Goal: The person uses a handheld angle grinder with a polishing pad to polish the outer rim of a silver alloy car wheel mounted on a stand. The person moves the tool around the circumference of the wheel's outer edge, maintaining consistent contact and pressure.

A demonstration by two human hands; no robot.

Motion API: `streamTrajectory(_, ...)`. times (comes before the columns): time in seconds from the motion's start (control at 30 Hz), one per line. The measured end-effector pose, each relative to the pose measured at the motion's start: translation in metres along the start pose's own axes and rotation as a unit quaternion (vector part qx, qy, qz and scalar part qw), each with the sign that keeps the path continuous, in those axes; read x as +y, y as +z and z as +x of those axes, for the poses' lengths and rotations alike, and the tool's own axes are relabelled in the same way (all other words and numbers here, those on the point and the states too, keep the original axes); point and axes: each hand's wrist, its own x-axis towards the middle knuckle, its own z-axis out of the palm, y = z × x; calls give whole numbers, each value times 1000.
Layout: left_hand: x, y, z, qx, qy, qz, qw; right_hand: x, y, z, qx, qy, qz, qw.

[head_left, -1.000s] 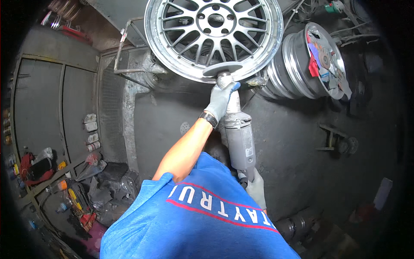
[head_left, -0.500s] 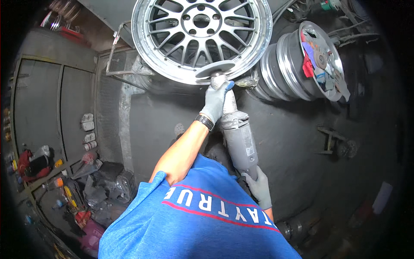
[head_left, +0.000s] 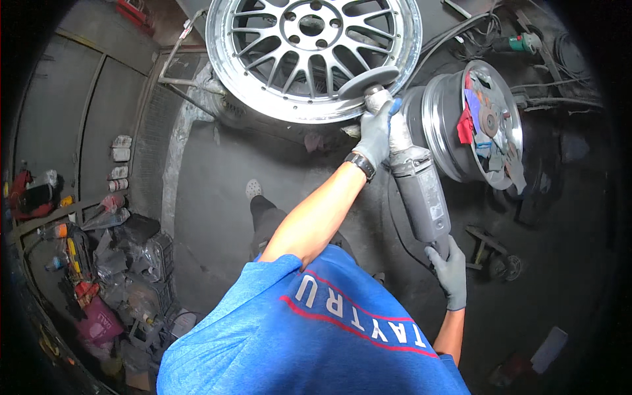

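I hold a large grey angle grinder (head_left: 428, 201) with both gloved hands. My left hand (head_left: 378, 135) is wrapped round its front end, just behind the head. Farther back, my right hand (head_left: 451, 273) closes on the rear handle. A flat grey disc (head_left: 359, 84) on the grinder overlaps the lower right rim of a silver multi-spoke car wheel (head_left: 289, 108). I cannot tell whether the disc touches the metal. The wheel faces up toward me, its top cut off by the picture's edge.
Another wheel (head_left: 438, 125) lies on its side at right, with rags and discs in its face. A metal tube frame (head_left: 172, 66) stands left of the silver wheel. Cables and a green tool (head_left: 523, 43) lie at the upper right. Crates and bags (head_left: 155, 257) line the left wall.
Both hands and the grinder have moved right. The disc has shifted from the wheel's bottom rim to its lower right. The view has also shifted.
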Motion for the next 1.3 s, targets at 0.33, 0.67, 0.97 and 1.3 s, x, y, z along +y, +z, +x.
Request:
streamTrajectory(0.33,26,-36,-22,14,-26,36,999,-3,64,-35,-9,24,35,999)
streamTrajectory(0.67,117,-108,-52,40,-1,222,974,-66,182,-77,-68,119,243,960)
streamTrajectory(0.97,101,-93,-53,55,-11,160,986,-48,151,-63,-70,122,194,971)
streamTrajectory(1.3,6,-14,-17,-19,39,23,999,-3,26,-15,1,41,22,999)
